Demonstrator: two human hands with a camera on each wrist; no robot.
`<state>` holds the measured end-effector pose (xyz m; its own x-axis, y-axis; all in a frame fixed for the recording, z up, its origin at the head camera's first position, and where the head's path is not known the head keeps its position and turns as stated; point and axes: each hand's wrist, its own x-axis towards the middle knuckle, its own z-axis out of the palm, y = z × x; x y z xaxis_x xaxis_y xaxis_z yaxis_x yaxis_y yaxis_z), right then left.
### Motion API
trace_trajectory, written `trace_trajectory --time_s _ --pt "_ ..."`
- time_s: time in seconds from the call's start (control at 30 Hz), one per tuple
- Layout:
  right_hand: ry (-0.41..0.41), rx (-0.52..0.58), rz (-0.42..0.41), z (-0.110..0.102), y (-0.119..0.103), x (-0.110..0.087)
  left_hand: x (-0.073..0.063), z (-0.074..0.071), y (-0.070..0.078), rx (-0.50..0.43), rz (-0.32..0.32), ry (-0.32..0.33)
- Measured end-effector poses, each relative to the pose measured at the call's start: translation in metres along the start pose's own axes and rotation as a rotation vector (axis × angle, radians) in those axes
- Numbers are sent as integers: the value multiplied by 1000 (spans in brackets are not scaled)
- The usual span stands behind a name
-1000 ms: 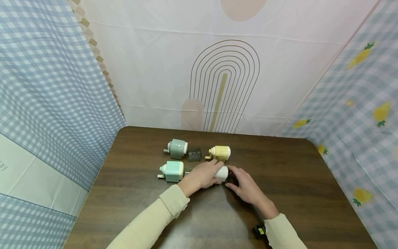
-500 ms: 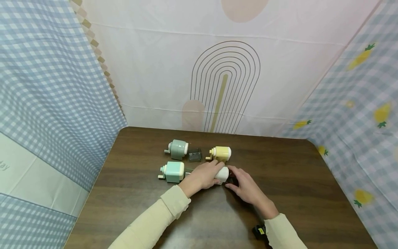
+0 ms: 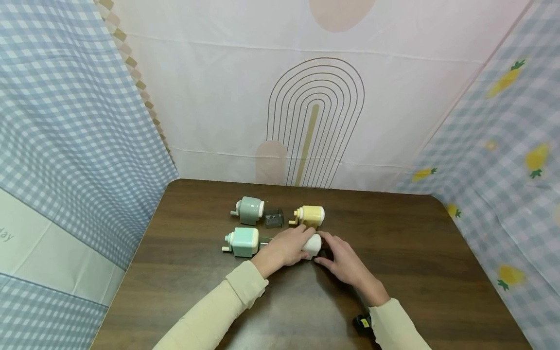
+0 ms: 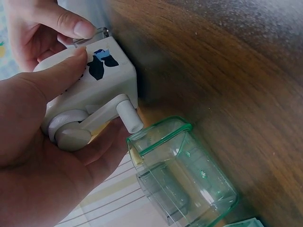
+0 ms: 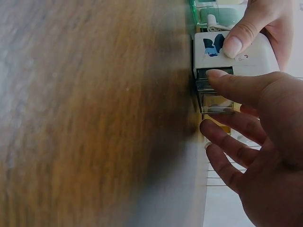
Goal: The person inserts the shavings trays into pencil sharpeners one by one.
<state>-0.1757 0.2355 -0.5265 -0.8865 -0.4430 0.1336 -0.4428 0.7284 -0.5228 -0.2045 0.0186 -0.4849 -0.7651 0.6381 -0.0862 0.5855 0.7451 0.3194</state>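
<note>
My left hand point(image 3: 286, 245) grips a white hand-crank pencil sharpener point(image 4: 118, 75), thumb across its face beside a dark blue print. The crank point(image 4: 102, 120) points toward a loose green-tinted clear shavings drawer point(image 4: 208, 189). At the sharpener's other end, a smoky clear shavings drawer point(image 5: 217, 103) sticks partly out of the body. My right hand point(image 3: 345, 260) pinches that drawer, its thumb on the near face and a finger behind; the lower fingers are spread and loosely bent. In the head view my left hand covers much of the sharpener.
A mint sharpener point(image 3: 245, 241) stands left of my left hand. Behind it are a grey-green sharpener point(image 3: 250, 210), a loose dark clear drawer point(image 3: 274, 218) and a yellow sharpener point(image 3: 311, 215). A small black object point(image 3: 362, 323) lies by my right sleeve on the brown table point(image 3: 420, 272).
My right hand has shifted very slightly left, toward the white sharpener. My left hand keeps its grip, and the other sharpeners stay in place.
</note>
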Motion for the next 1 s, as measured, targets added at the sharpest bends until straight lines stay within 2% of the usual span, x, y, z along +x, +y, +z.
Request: trace_trajectory --time_s 1.0 --pt "16 5 35 5 -7 8 0 0 1 -10 -8 0"
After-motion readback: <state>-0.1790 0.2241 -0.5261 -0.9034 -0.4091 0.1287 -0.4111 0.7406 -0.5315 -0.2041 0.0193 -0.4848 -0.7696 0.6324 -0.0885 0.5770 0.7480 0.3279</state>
